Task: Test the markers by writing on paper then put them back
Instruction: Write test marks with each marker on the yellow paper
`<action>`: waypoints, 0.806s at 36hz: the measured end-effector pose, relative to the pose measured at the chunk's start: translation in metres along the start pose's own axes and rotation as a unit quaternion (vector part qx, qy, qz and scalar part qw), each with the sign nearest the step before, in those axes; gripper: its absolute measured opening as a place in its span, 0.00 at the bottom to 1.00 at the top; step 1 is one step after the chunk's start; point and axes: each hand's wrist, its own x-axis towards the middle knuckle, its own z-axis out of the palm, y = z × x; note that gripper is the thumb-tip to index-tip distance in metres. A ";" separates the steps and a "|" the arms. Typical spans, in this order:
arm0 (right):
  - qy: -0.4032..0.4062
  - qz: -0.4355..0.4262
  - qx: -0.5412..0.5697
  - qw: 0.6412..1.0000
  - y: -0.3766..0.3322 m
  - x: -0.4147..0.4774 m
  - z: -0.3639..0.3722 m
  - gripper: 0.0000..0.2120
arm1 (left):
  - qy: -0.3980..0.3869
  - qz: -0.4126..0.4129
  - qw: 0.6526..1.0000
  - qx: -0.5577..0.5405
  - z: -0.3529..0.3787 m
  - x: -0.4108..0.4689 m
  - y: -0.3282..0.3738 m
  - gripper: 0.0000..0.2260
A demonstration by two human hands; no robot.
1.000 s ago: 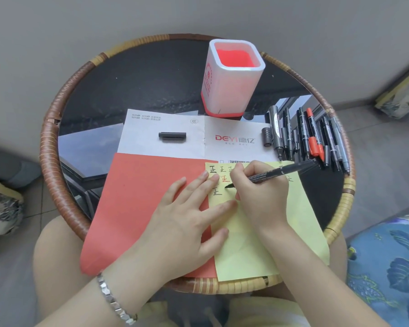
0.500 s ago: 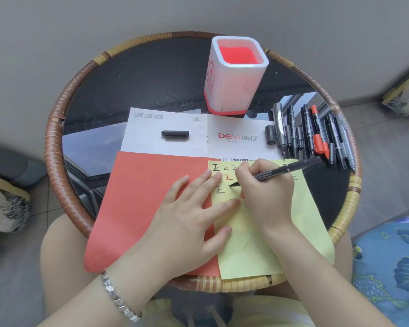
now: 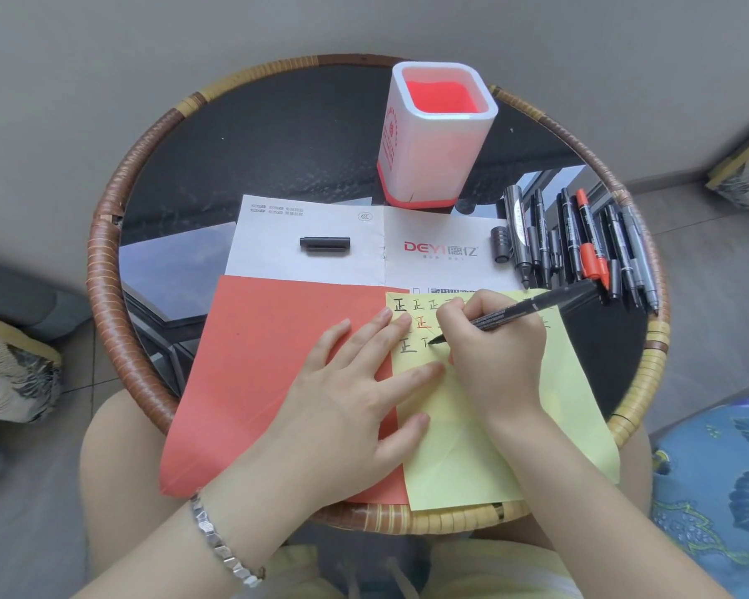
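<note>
The round tabletop, dark glass inside a wound rattan rim, stood close against a plain grey wall. Near its far edge a white pen holder with a red inside stood upright. In front of it lay a white printed leaflet with a black marker cap resting on it. Over the leaflet's near edge lay a red sheet on the left and a yellow paper on the right, both hanging slightly past the tabletop's near edge. Along the right edge a row of markers lay side by side, mostly black, one orange.

The left hand lay flat, fingers spread, pressing down where the red sheet met the yellow paper. The right hand gripped a black marker in curled fingers, its tip touching the yellow paper among rows of written characters.

Grey floor tiles showed around the table, and a blue leaf-print cushion sat off its near right.
</note>
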 end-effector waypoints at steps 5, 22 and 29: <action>-0.005 0.002 0.010 1.000 0.000 0.000 -0.001 0.15 | 0.003 0.000 1.000 0.001 0.000 0.000 0.000 0.19; -0.025 -0.010 0.013 1.000 0.001 0.000 0.000 0.15 | 0.007 0.003 1.000 0.002 0.000 0.000 0.000 0.20; -0.011 -0.004 -0.002 1.000 0.001 0.000 -0.001 0.15 | 0.002 0.001 1.000 0.006 -0.001 0.000 0.000 0.20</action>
